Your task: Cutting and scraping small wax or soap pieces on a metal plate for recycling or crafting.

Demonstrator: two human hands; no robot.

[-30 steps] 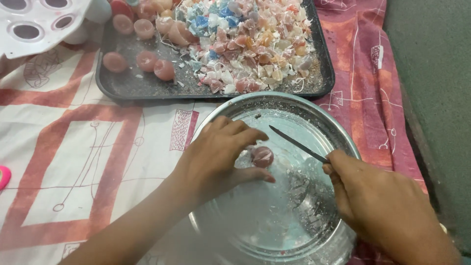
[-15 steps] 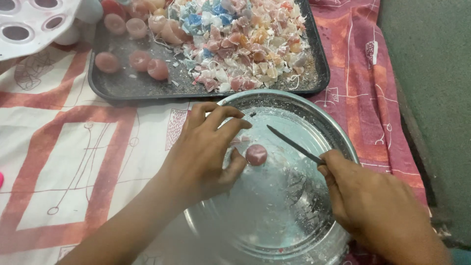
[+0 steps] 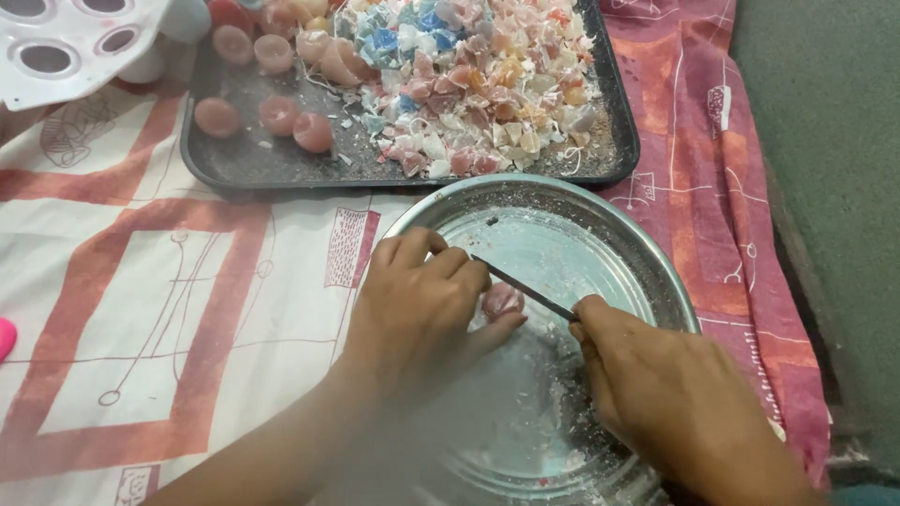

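Observation:
My left hand (image 3: 422, 305) rests in a round steel plate (image 3: 656, 272) and pinches a small pink wax piece (image 3: 502, 300) against the plate's bottom. My right hand (image 3: 656, 394) grips a thin dark knife (image 3: 525, 289). Its blade slants up to the left, with the tip over the pink piece next to my left fingers. White crumbs and powder lie scattered on the plate around both hands.
Behind the plate stands a dark rectangular tray (image 3: 619, 164) with a heap of broken pastel wax chips (image 3: 478, 75) and several round pink wax pieces (image 3: 281, 112). A white mould with round holes (image 3: 66, 47) is at the top left. A patterned cloth (image 3: 169, 309) covers the surface.
My left hand closed its fingers down over the pink piece, and the knife tip moved left onto it. The view shifted slightly.

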